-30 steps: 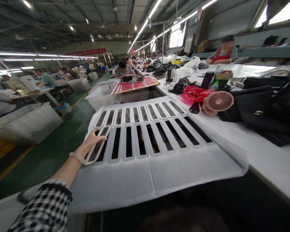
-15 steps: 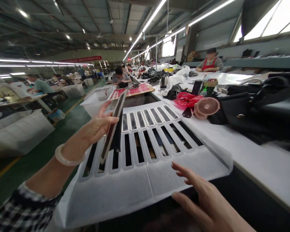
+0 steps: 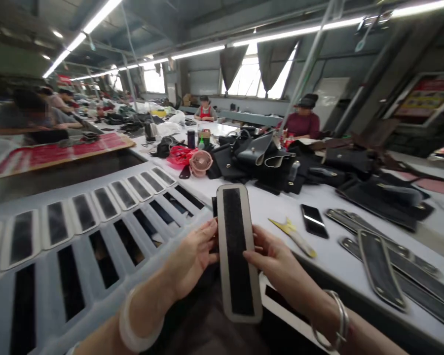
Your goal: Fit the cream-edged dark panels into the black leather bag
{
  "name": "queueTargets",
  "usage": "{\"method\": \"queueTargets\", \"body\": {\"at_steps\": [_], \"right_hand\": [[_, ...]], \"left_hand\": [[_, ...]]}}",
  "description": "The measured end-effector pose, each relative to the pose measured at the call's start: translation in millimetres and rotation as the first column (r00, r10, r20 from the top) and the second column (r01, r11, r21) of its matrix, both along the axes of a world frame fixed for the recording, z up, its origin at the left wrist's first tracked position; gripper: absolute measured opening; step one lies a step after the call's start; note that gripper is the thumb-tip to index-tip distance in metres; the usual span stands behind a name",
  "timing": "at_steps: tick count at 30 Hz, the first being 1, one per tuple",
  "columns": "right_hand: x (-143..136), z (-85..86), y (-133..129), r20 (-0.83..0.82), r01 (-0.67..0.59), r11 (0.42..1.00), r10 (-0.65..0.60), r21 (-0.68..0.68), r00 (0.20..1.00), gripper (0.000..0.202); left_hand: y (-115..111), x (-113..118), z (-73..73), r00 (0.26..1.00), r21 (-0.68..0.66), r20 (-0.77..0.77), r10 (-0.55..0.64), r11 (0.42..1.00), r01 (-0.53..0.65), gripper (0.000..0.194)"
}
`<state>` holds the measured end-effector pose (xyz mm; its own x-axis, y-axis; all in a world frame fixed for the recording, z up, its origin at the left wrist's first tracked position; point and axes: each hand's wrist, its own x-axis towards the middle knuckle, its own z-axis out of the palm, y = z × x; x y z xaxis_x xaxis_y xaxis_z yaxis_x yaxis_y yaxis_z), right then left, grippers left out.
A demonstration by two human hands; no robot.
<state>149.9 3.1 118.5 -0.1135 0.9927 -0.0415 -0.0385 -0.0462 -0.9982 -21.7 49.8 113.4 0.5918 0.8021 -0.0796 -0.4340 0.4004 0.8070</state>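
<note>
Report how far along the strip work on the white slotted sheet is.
Done: the near row of slots in the white slotted sheet looks emptied, showing dark gaps. In hand: the left hand and right hand grip one padded strip between them, upright. Left: the far row of strips sits in its slots. Finished-looking straps lie on the table.

Factory hall w/ grey walls. Fluorescent tube rows (image 3: 200, 51) along ceiling. Curtained windows (image 3: 261, 74) at rear, bright. Long white worktable (image 3: 355, 256) runs thru centre; steel column (image 3: 311, 59) behind it.
</note>
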Motion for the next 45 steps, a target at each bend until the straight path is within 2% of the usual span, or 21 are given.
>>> {"method": "queueTargets", "body": {"at_steps": [2, 4, 6, 9, 11, 12, 14, 16, 18, 20, 23, 25, 29, 32, 36, 39, 42, 45], "right_hand": [[27, 5.0, -13, 0.072, 0.162, 0.986, -0.165, 0.042, 0.984, 0.051], [47, 12.3, -26, 0.165, 0.295, 0.944, -0.317, 0.144, 0.934, 0.058], [63, 21.1, -40, 0.285, 0.348, 0.904, -0.411, 0.249, 0.866, 0.068], [84, 30.9, -60, 0.461, 0.400, 0.848, -0.527, 0.349, 0.714, 0.097], [98, 30.9, -71, 0.527, 0.456, 0.783, -0.622, 0.424, 0.579, 0.108], [105, 28.5, -77, 0.541, 0.475, 0.753, -0.658, 0.455, 0.524, 0.108], [117, 20.0, -89, 0.556, 0.489, 0.712, -0.701, 0.504, 0.446, 0.101], [127, 8.3, -101, 0.573, 0.478, 0.696, -0.715, 0.535, 0.401, 0.096], [135, -3.8, -112, 0.605, 0.465, 0.705, -0.705, 0.536, 0.370, 0.095], [139, -14.6, -119, 0.639, 0.459, 0.718, -0.687, 0.523, 0.347, 0.094], [143, -27.2, -122, 0.662, 0.441, 0.715, -0.687, 0.542, 0.301, 0.091], [145, -33.4, -119, 0.662, 0.433, 0.711, -0.691, 0.554, 0.289, 0.092], [146, -40.6, -114, 0.666, 0.428, 0.711, -0.692, 0.558, 0.279, 0.092], [146, -40.8, -115, 0.660, 0.476, 0.691, -0.703, 0.544, 0.266, 0.094], [146, -40.9, -117, 0.664, 0.552, 0.684, -0.692, 0.477, 0.284, 0.096], [145, -48.5, -117, 0.674, 0.542, 0.688, -0.686, 0.482, 0.272, 0.093], [147, -62.0, -120, 0.711, 0.449, 0.707, -0.675, 0.547, 0.197, 0.091], [150, -74.4, -125, 0.798, 0.271, 0.785, -0.597, 0.558, 0.086, 0.096]], "left_hand": [[-6, 28, 5.4, 0.992, 0.021, 0.081, -0.096, 0.995, 0.095, 0.031], [-15, 56, 12.7, 0.983, 0.067, 0.134, -0.126, 0.991, 0.118, 0.033], [-27, 83, 20.0, 0.971, 0.134, 0.177, -0.163, 0.981, 0.140, 0.037], [-46, 115, 26.7, 0.922, 0.195, 0.259, -0.289, 0.950, 0.244, 0.042], [-54, 128, 26.2, 0.869, 0.246, 0.288, -0.403, 0.908, 0.340, 0.045], [-56, 132, 24.2, 0.845, 0.279, 0.278, -0.457, 0.880, 0.384, 0.047], [-58, 134, 16.8, 0.829, 0.328, 0.198, -0.523, 0.832, 0.447, 0.048], [-55, 128, 4.5, 0.844, 0.338, 0.066, -0.532, 0.808, 0.483, 0.045], [-52, 115, -12.2, 0.862, 0.279, -0.055, -0.504, 0.821, 0.498, 0.041], [-50, 99, -31.8, 0.884, 0.166, -0.119, -0.453, 0.868, 0.467, 0.039], [-53, 78, -62.1, 0.938, -0.005, -0.181, -0.294, 0.954, 0.298, 0.039], [-57, 69, -80.6, 0.957, -0.086, -0.241, -0.163, 0.986, 0.146, 0.041], [-62, 63, -111.4, 0.936, -0.144, -0.345, 0.076, 0.981, -0.133, 0.046], [-60, 63, -129.9, 0.911, -0.125, -0.390, 0.131, 0.973, -0.194, 0.052], [-56, 67, -146.5, 0.899, -0.055, -0.415, 0.142, 0.982, -0.180, 0.055], [-55, 72, -151.0, 0.894, -0.023, -0.428, 0.137, 0.987, -0.162, 0.057], [-53, 77, -150.7, 0.884, 0.015, -0.446, 0.137, 0.989, -0.145, 0.059], [-50, 79, -149.2, 0.844, 0.150, -0.494, 0.210, 0.976, -0.155, 0.055]]}}
